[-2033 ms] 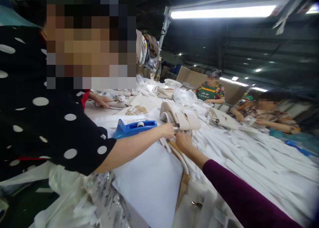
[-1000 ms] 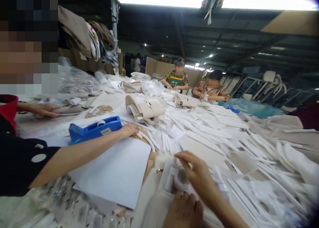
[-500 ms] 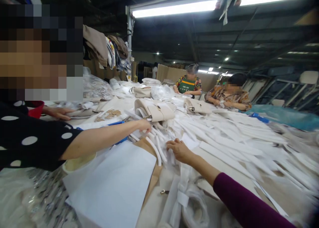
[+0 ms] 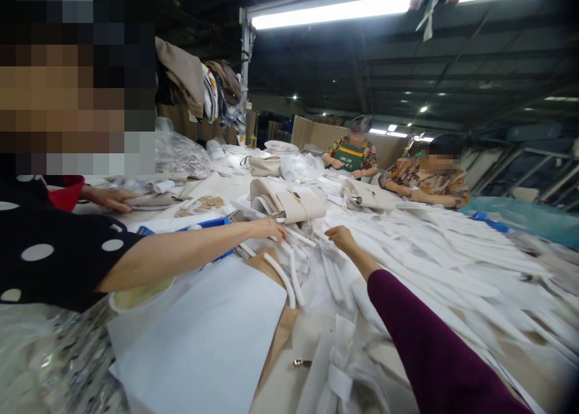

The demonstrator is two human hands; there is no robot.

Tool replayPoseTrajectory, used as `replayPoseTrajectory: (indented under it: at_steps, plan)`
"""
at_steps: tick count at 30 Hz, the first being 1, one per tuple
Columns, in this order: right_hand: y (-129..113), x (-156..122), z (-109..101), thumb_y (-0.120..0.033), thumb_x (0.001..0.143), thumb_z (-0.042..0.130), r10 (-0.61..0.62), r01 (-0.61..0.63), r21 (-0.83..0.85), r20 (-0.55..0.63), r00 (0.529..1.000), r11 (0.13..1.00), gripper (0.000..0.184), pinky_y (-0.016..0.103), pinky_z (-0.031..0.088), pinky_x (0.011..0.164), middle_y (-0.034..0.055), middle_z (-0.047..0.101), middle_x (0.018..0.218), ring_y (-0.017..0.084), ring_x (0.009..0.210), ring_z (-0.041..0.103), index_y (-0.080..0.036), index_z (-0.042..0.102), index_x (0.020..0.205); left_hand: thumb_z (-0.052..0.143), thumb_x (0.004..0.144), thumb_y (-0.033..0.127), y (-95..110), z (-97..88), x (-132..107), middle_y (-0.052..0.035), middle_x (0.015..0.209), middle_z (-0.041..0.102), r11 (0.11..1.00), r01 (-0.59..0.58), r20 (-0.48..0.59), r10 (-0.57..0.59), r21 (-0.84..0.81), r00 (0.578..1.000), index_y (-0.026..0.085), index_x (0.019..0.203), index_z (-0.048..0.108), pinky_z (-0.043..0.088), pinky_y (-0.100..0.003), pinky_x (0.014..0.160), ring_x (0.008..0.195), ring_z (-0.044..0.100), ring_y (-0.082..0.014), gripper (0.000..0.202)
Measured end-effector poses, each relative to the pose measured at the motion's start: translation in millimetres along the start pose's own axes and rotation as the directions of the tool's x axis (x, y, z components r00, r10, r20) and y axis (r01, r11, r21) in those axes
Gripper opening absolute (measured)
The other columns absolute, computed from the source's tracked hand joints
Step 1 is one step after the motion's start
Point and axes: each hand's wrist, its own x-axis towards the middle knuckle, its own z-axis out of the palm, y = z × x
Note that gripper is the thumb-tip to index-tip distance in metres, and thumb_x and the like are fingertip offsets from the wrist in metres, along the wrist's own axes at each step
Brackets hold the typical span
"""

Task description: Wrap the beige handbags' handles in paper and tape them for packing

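My right hand (image 4: 341, 238), at the end of a purple sleeve, reaches forward onto a heap of white strips (image 4: 407, 245) spread over the table. Its fingers curl downward onto the strips and are seen from behind, so I cannot tell whether they hold one. My left hand is out of view. A co-worker's hand (image 4: 271, 228), on a bare arm from a black dotted sleeve, rests on white tubular straps (image 4: 289, 275) just left of mine. A cream handbag (image 4: 289, 204) lies right behind both hands.
A large white sheet (image 4: 203, 335) over brown paper (image 4: 280, 329) lies near left, a small metal clasp (image 4: 301, 363) beside it. A blue tape dispenser (image 4: 205, 224) sits behind the co-worker's arm. Two people (image 4: 353, 154) (image 4: 434, 175) sit at the far end near another cream bag (image 4: 366, 195).
My right hand has stretched further forward along the strips, toward the cream handbag. My left hand, seen a second ago at the bottom, has left the view. The co-worker's hand has hardly moved.
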Motion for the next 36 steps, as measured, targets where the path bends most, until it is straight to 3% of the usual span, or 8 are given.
replayPoseTrajectory:
  at_steps: [6, 9, 11, 17, 23, 27, 31, 36]
  plan:
    - [-51, -20, 7, -0.008, 0.077, 0.054, -0.256, 0.239, 0.136, 0.133, 0.957, 0.962, 0.028, 0.02, 0.045, 0.083, 0.0, 0.073, 0.092, 0.015, 0.091, 0.065, -0.021, 0.076, 0.086, 0.048, 0.076, 0.019, -20, -5.7, -30, 0.0007, 0.053, 0.054, 0.992, 0.126, 0.052, -0.126, -0.004, 0.991, 0.025, 0.044, 0.051, 0.043, -0.031, 0.055, 0.056, 0.054, -0.0183, 0.033]
    - [-63, -51, 9, -0.006, 0.076, 0.057, -0.541, 0.495, 0.217, 0.351, 0.764, 0.841, 0.023, 0.017, 0.044, 0.075, -0.0012, 0.07, 0.084, 0.011, 0.079, 0.063, -0.019, 0.074, 0.083, 0.049, 0.077, 0.025, -28, -5.1, -43, 0.0018, 0.049, 0.046, 0.958, 0.235, -0.108, -0.219, 0.164, 0.97, 0.027, 0.043, 0.046, 0.041, -0.031, 0.058, 0.062, 0.051, -0.0183, 0.034]
    - [-65, -70, 12, -0.003, 0.075, 0.057, -0.595, 0.613, 0.107, 0.414, 0.689, 0.783, 0.024, 0.019, 0.041, 0.069, 0.0021, 0.067, 0.088, 0.013, 0.078, 0.061, -0.016, 0.071, 0.089, 0.049, 0.078, 0.029, -27, -2.2, -51, 0.0017, 0.051, 0.044, 0.93, 0.295, -0.208, -0.251, 0.22, 0.945, 0.028, 0.046, 0.046, 0.042, -0.031, 0.059, 0.067, 0.052, -0.019, 0.033]
    - [-58, -93, 14, 0.0, 0.079, 0.045, -0.555, 0.677, -0.276, 0.407, 0.725, 0.682, 0.026, 0.025, 0.03, 0.059, 0.0083, 0.059, 0.099, 0.017, 0.081, 0.056, -0.016, 0.061, 0.093, 0.043, 0.084, 0.027, 10, 9.9, -73, -0.0007, 0.077, 0.059, 0.832, 0.341, -0.129, -0.317, 0.438, 0.94, 0.027, 0.059, 0.05, 0.048, -0.031, 0.076, 0.09, 0.058, -0.0169, 0.026]
    - [-41, -73, -7, -0.001, 0.07, 0.048, -0.287, 0.289, 0.005, 0.122, 0.95, 0.957, 0.019, 0.026, 0.027, 0.061, 0.004, 0.06, 0.081, 0.015, 0.071, 0.052, -0.017, 0.058, 0.072, 0.04, 0.083, 0.014, 56, 21.4, -88, 0.0003, 0.084, 0.063, 0.774, 0.453, -0.181, -0.418, 0.442, 0.89, 0.025, 0.062, 0.054, 0.047, -0.033, 0.085, 0.102, 0.06, -0.0165, 0.027]
    - [-41, -60, -17, -0.017, 0.068, 0.055, -0.175, 0.16, 0.176, 0.068, 0.982, 0.971, 0.003, 0.025, 0.034, 0.059, 0.0018, 0.059, 0.067, 0.016, 0.066, 0.054, -0.017, 0.056, 0.07, 0.037, 0.083, 0.01, 73, 18.0, -92, -0.0003, 0.087, 0.064, 0.77, 0.46, -0.287, -0.364, 0.442, 0.886, 0.025, 0.063, 0.055, 0.046, -0.034, 0.085, 0.102, 0.06, -0.0162, 0.031]
    - [-74, -55, -20, -0.026, 0.066, 0.057, -0.165, 0.106, 0.429, 0.102, 0.981, 0.897, 0.011, 0.024, 0.038, 0.053, 0.0018, 0.061, 0.061, 0.015, 0.057, 0.055, -0.016, 0.053, 0.07, 0.046, 0.083, 0.018, 92, 20.4, -92, -0.006, 0.093, 0.065, 0.758, 0.437, -0.256, -0.354, 0.484, 0.899, 0.029, 0.066, 0.058, 0.043, -0.038, 0.086, 0.107, 0.055, -0.0196, 0.023]
    - [-145, -45, -18, -0.019, 0.069, 0.061, -0.119, 0.084, 0.512, 0.036, 0.992, 0.855, 0.01, 0.024, 0.043, 0.057, 0.0035, 0.066, 0.067, 0.014, 0.06, 0.059, -0.013, 0.061, 0.077, 0.048, 0.08, 0.037, 165, 98.6, -72, -0.0106, 0.097, 0.064, 0.81, 0.358, -0.235, -0.277, 0.465, 0.932, 0.027, 0.079, 0.062, 0.039, -0.04, 0.088, 0.1, 0.053, -0.0197, 0.018]
